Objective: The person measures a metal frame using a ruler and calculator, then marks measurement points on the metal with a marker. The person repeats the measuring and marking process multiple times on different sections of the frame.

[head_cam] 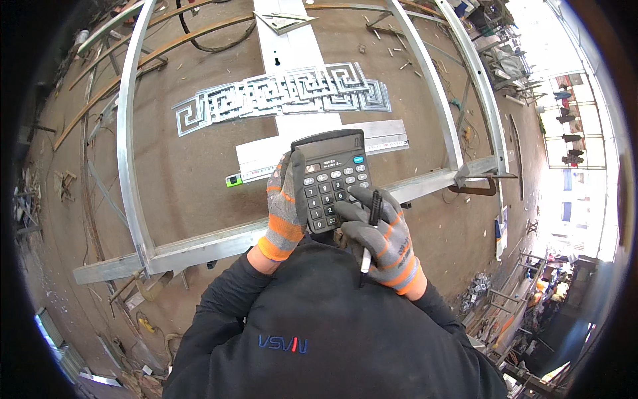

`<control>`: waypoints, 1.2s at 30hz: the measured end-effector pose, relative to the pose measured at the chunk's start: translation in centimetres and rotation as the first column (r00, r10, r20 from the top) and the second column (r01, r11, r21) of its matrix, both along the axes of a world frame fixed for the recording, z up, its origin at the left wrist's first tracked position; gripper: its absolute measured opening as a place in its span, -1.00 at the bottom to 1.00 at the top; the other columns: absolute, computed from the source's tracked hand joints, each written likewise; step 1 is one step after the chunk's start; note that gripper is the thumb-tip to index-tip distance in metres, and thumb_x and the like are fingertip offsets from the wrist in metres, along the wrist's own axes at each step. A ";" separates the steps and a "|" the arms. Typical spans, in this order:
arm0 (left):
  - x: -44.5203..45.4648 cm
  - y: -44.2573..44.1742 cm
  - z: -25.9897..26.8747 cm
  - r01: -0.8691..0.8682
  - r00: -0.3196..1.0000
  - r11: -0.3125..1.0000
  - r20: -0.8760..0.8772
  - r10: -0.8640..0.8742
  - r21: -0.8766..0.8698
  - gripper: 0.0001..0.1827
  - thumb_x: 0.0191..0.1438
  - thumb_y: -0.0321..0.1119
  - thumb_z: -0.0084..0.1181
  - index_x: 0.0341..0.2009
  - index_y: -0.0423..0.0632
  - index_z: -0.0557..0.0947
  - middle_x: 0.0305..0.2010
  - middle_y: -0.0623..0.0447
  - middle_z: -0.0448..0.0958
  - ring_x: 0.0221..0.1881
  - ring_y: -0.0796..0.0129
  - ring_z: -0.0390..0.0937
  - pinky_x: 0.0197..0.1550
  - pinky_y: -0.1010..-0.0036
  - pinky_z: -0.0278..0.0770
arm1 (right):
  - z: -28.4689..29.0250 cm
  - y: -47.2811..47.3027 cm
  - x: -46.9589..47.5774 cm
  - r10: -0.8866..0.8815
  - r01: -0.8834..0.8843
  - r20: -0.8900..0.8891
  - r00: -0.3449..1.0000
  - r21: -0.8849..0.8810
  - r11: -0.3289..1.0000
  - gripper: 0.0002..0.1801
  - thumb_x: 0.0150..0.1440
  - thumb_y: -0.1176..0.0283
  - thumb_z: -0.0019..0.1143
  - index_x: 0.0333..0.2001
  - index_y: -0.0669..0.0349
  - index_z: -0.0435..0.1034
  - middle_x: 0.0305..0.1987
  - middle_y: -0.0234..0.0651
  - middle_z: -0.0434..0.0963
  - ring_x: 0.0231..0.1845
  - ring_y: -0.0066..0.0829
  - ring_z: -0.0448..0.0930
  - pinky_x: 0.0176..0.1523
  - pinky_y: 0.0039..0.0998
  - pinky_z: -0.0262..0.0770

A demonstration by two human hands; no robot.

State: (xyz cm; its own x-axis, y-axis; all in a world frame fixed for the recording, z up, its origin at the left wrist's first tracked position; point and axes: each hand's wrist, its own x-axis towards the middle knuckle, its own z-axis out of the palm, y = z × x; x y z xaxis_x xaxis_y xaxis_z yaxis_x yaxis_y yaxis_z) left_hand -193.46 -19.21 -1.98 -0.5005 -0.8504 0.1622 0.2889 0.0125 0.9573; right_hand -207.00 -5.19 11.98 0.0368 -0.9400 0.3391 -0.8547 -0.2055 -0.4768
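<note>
My left hand (285, 212), in a grey and orange work glove, grips the left side of a black desktop calculator (326, 199) held in front of my chest. My right hand (386, 239), gloved the same way, holds a black and white marker pen (366, 260) between its fingers. Its fingertips lie over the lower right keys of the calculator. Beyond the calculator, a tape measure (234, 180) with a green end lies with its blade drawn out along a flat metal strip (386, 134). Several metal fretwork panels (284, 92) in a square spiral pattern lie overlapped across a white board (299, 50).
A metal tube frame (209, 249) surrounds the work in front of me. A G-clamp (473, 188) grips its right corner, and another clamp (144, 287) sits at the left. A triangular set square (284, 22) rests on the board's far end. Metal offcuts (476, 289) lie on the floor.
</note>
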 end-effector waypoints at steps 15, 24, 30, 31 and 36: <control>-0.7 0.1 1.7 -0.045 0.999 0.979 0.039 0.038 0.197 -0.56 0.66 -0.10 -0.13 0.18 -0.21 0.63 0.01 -0.06 0.74 -0.08 0.28 0.76 -0.05 0.38 0.78 | 0.0 1.5 -1.7 0.027 -0.025 -0.113 0.993 0.024 0.999 -0.59 -0.12 0.39 0.43 -0.11 0.13 0.61 0.20 -0.28 0.72 0.33 0.01 0.62 0.42 0.19 0.48; -1.3 0.9 2.3 -0.008 0.994 0.941 -0.103 0.045 0.338 -0.60 0.55 -0.21 0.07 0.26 -0.26 0.58 0.05 -0.10 0.73 -0.07 0.18 0.76 -0.05 0.31 0.78 | -0.4 -0.3 -1.3 -0.016 0.014 -0.070 0.997 -0.034 0.999 -0.70 0.03 0.42 0.50 -0.14 0.11 0.58 0.15 -0.22 0.75 0.29 0.07 0.64 0.43 0.14 0.46; 0.0 0.7 1.1 -0.019 0.954 0.934 0.274 0.124 -0.357 -0.32 0.28 -0.36 0.36 0.44 -0.28 0.46 0.11 -0.17 0.72 0.05 -0.03 0.72 0.10 0.14 0.71 | -0.6 -0.2 -2.5 -0.136 0.136 -0.015 0.991 -0.050 0.990 -0.71 0.07 0.49 0.49 -0.11 0.15 0.56 0.11 -0.15 0.76 0.28 0.11 0.65 0.35 0.10 0.46; 0.0 0.9 1.0 -0.016 0.965 0.970 0.249 0.079 -0.244 -0.32 0.28 -0.36 0.36 0.44 -0.28 0.46 0.11 -0.18 0.72 0.06 -0.04 0.72 0.10 0.14 0.71 | -0.7 -0.2 -2.5 -0.135 0.135 0.003 0.991 -0.052 0.990 -0.70 0.07 0.50 0.49 -0.11 0.16 0.56 0.10 -0.15 0.76 0.28 0.11 0.65 0.34 0.10 0.46; -0.2 0.3 1.4 0.016 0.916 0.828 0.339 0.212 -0.561 -0.33 0.25 -0.35 0.41 0.38 -0.30 0.48 0.05 -0.15 0.76 -0.03 0.00 0.77 0.00 0.22 0.75 | -0.9 0.3 -2.4 -0.152 0.153 0.023 0.988 -0.101 0.983 -0.65 0.04 0.44 0.56 -0.07 0.13 0.61 0.12 -0.22 0.75 0.28 0.06 0.66 0.42 0.12 0.46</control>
